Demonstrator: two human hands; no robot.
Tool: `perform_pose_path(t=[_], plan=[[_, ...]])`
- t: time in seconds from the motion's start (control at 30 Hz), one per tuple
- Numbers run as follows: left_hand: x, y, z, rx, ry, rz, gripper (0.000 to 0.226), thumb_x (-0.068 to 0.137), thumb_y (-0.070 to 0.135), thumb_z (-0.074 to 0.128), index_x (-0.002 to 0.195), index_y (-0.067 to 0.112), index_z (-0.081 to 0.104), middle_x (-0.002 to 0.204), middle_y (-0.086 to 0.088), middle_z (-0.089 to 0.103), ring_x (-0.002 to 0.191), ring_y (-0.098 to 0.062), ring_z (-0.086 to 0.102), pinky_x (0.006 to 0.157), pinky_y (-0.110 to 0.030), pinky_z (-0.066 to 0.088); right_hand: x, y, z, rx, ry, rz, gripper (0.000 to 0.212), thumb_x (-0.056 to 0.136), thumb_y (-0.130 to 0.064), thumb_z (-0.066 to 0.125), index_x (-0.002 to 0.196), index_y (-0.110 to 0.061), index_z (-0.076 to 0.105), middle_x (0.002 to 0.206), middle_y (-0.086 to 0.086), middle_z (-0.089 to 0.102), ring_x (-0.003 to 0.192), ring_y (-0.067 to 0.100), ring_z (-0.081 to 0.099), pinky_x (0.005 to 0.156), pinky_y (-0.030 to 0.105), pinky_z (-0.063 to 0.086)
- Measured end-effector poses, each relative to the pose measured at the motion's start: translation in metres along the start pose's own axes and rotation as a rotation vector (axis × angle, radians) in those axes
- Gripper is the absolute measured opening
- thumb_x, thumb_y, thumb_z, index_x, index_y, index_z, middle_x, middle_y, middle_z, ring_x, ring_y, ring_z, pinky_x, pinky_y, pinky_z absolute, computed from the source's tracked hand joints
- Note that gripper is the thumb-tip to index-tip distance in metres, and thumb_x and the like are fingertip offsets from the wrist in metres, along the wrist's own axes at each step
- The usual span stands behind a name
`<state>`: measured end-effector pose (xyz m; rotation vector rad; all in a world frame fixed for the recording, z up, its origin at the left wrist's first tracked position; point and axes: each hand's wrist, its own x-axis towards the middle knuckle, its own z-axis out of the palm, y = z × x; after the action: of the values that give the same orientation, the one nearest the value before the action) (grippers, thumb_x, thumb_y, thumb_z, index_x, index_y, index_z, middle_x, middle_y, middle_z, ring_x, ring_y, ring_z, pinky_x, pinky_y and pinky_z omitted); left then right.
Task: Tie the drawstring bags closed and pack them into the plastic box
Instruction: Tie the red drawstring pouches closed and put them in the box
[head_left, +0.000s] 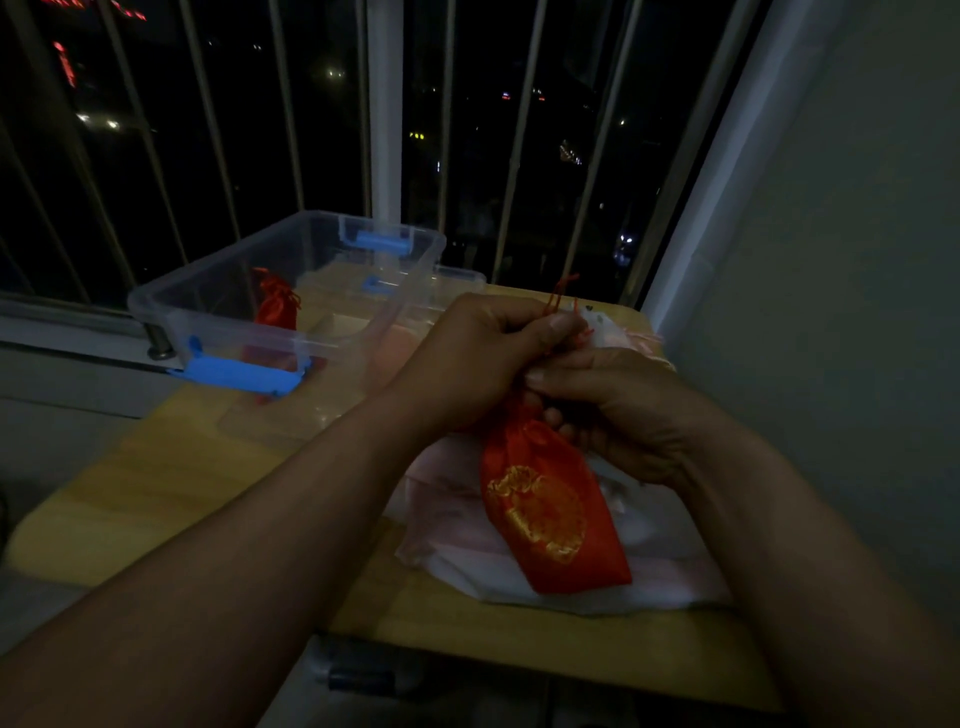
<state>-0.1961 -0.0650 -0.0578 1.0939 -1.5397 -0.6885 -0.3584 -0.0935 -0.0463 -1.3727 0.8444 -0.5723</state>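
Over the table (156, 483), your left hand (467, 358) and right hand (618, 410) have fingers clamped on the red bag's (550, 514) string (558, 296).

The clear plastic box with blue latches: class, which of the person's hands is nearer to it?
Left. The left hand is just right of the clear plastic box; the right hand lies farther right, beyond the left.

The red drawstring bag (550, 514) with its gold emblem hangs tilted above the bench, neck bunched, its thin red cord (558, 296) sticking up. A second red bag (275, 306) stands inside the clear plastic box (208, 306) with blue latches, far left.
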Motion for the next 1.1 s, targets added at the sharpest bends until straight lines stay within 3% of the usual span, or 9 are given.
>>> perform_pose_path(t=[0.13,0.2,0.4,0.5,0.6,0.7,0.83,1.03,1.1], plan=[[-0.002,0.003,-0.004,0.083,-0.034,-0.055,0.035,0.108,0.038,0.049,0.111,0.015,0.076,0.098,-0.003,0.078,0.094,-0.016,0.075,0.088,-0.040,0.060,0.000,-0.002,-0.001,0.239,-0.053,0.031,0.005,0.088,-0.011,0.067,0.091,-0.010,0.070,0.071,0.002,0.063,0.055,0.005,0.054,0.050,0.014,0.044],[-0.007,0.002,-0.007,0.211,-0.076,-0.067,0.044,0.109,0.047,0.041,0.107,0.017,0.074,0.098,-0.006,0.076,0.094,-0.021,0.072,0.091,-0.050,0.057,0.000,-0.002,-0.004,0.341,-0.030,0.060,0.021,0.079,-0.015,0.070,0.099,-0.008,0.070,0.070,0.000,0.063,0.052,0.004,0.053,0.047,0.012,0.043],[-0.021,0.000,-0.012,0.347,-0.162,-0.109,0.034,0.107,0.035,0.051,0.094,0.008,0.067,0.073,-0.004,0.062,0.060,-0.009,0.054,0.063,-0.036,0.046,0.000,0.007,-0.010,0.348,0.058,0.109,0.012,0.082,-0.011,0.069,0.093,-0.006,0.072,0.069,0.000,0.066,0.054,0.004,0.057,0.047,0.013,0.046],[-0.024,0.000,-0.016,0.332,-0.196,-0.159,0.029,0.105,0.030,0.056,0.097,0.003,0.067,0.085,-0.020,0.067,0.067,-0.023,0.061,0.068,-0.042,0.054,-0.001,0.008,-0.011,0.257,0.085,0.092,0.011,0.096,-0.010,0.063,0.089,-0.007,0.070,0.068,0.000,0.069,0.055,0.005,0.059,0.048,0.013,0.048],[-0.025,-0.002,-0.017,0.313,-0.177,-0.174,0.027,0.104,0.029,0.058,0.096,0.006,0.068,0.090,-0.014,0.072,0.086,-0.032,0.069,0.083,-0.055,0.059,-0.001,0.009,-0.011,0.168,0.092,0.048,0.013,0.096,-0.009,0.063,0.084,-0.010,0.067,0.071,0.000,0.069,0.058,0.005,0.060,0.051,0.015,0.049],[-0.024,-0.003,-0.016,0.253,-0.170,-0.206,0.033,0.103,0.033,0.058,0.093,0.002,0.064,0.087,-0.021,0.068,0.079,-0.034,0.066,0.083,-0.059,0.057,0.001,0.012,-0.010,0.088,0.133,-0.006,0.019,0.094,-0.007,0.067,0.076,-0.012,0.067,0.069,0.000,0.068,0.058,0.006,0.060,0.053,0.017,0.049],[-0.024,-0.003,-0.012,0.176,-0.176,-0.255,0.039,0.106,0.037,0.053,0.083,0.006,0.059,0.070,-0.006,0.053,0.067,-0.015,0.050,0.068,-0.041,0.044,0.001,0.012,-0.010,-0.030,0.147,-0.072,0.012,0.093,-0.008,0.068,0.082,-0.011,0.069,0.070,0.003,0.068,0.060,0.008,0.061,0.054,0.020,0.049],[-0.024,0.001,-0.013,0.223,-0.207,-0.209,0.035,0.105,0.028,0.056,0.092,-0.004,0.061,0.081,-0.010,0.056,0.073,-0.020,0.052,0.072,-0.050,0.048,0.001,0.013,-0.012,-0.127,0.174,-0.108,0.005,0.093,-0.010,0.070,0.090,-0.008,0.074,0.081,0.014,0.069,0.066,0.014,0.064,0.056,0.023,0.051],[-0.025,0.002,-0.013,0.142,-0.204,-0.254,0.037,0.106,0.028,0.052,0.091,-0.004,0.061,0.076,-0.007,0.055,0.071,-0.020,0.050,0.071,-0.044,0.042,0.001,0.013,-0.012,-0.165,0.185,-0.128,0.006,0.092,-0.010,0.071,0.094,-0.005,0.074,0.084,0.016,0.071,0.067,0.015,0.065,0.057,0.023,0.053]])
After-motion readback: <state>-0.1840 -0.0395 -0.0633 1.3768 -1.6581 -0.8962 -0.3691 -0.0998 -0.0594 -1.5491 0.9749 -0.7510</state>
